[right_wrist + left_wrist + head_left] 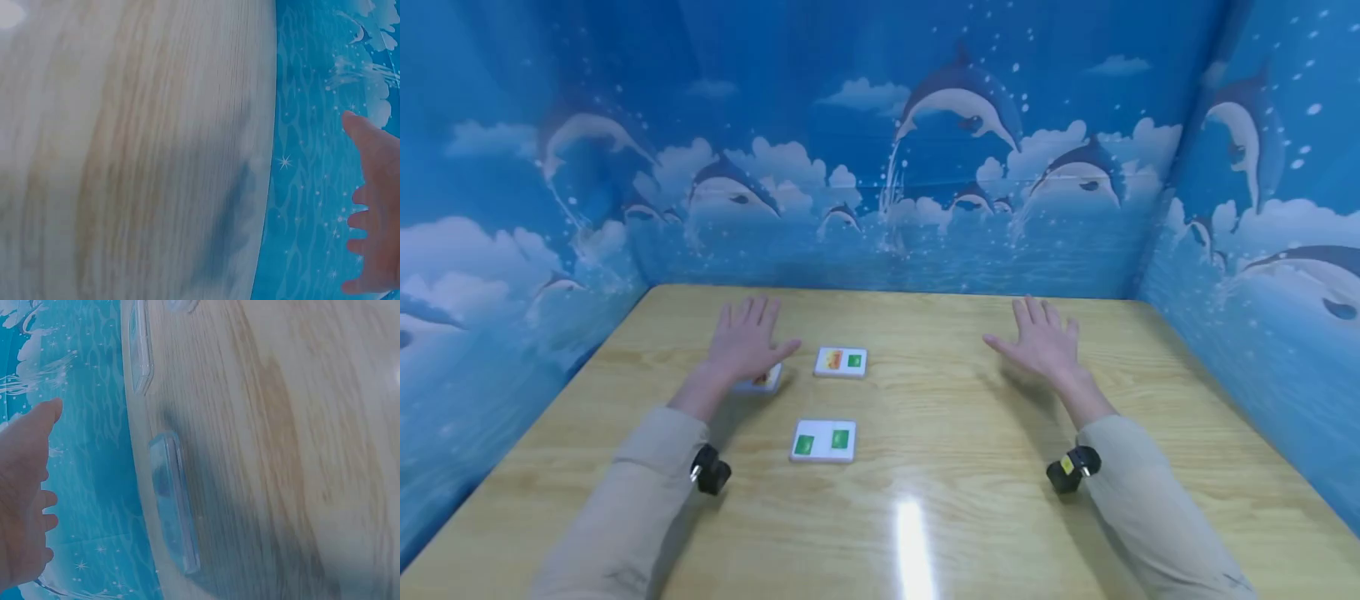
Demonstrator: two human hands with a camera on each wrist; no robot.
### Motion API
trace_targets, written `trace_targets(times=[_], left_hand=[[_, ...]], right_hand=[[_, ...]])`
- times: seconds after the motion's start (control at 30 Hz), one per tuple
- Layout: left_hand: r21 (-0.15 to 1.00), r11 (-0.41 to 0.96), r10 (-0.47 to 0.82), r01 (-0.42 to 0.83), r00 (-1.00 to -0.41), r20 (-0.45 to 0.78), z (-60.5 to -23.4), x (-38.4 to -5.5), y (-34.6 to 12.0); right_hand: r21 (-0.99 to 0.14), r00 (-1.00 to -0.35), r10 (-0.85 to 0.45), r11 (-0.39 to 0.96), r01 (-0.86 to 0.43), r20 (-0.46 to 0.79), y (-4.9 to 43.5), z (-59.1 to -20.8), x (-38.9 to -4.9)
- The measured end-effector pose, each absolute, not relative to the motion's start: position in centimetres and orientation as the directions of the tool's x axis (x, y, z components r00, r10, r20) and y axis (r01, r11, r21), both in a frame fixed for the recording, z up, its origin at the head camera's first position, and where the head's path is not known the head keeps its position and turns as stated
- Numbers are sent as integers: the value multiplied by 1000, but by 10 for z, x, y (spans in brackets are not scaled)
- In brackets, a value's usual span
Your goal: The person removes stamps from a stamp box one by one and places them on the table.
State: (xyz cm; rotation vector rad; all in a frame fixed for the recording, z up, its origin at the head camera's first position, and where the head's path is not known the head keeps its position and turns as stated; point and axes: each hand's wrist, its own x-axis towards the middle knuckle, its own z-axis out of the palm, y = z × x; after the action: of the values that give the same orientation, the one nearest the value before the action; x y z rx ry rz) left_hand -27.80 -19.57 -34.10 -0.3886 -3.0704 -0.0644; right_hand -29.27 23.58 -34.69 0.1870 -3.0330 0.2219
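My left hand (745, 340) is spread flat in the air above the table, fingers pointing away and thumb out to the right. Below it lies a flat white card (767, 380) in a clear case, partly hidden by the hand; it shows edge-on as a clear case (175, 503) in the left wrist view. Just right of that hand is a second white card (840, 362) with an orange picture and a green square. Nearer lies a third card (823, 441) with two green squares. My right hand (1041, 340) hovers with fingers spread, holding nothing.
A light wooden table (940, 400) carries the cards on its left half. Blue curtains (850, 167) printed with dolphins and clouds enclose its back and sides. A black wrist camera (710, 469) sits on the left sleeve, another camera (1073, 468) on the right.
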Motion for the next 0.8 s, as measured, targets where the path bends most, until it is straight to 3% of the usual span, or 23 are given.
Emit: trace_targets(times=[0.33,0.8], left_hand=[[-18,962,273,274,-951,141,-332,-266,-203],[-99,941,337,324,-863,376,-328,-235,-204]], right_hand=[[-119,-966,-212,966,-230,144,210,-336,-283],[-129,-885,-411,887,-444,217,151,-324,-260]])
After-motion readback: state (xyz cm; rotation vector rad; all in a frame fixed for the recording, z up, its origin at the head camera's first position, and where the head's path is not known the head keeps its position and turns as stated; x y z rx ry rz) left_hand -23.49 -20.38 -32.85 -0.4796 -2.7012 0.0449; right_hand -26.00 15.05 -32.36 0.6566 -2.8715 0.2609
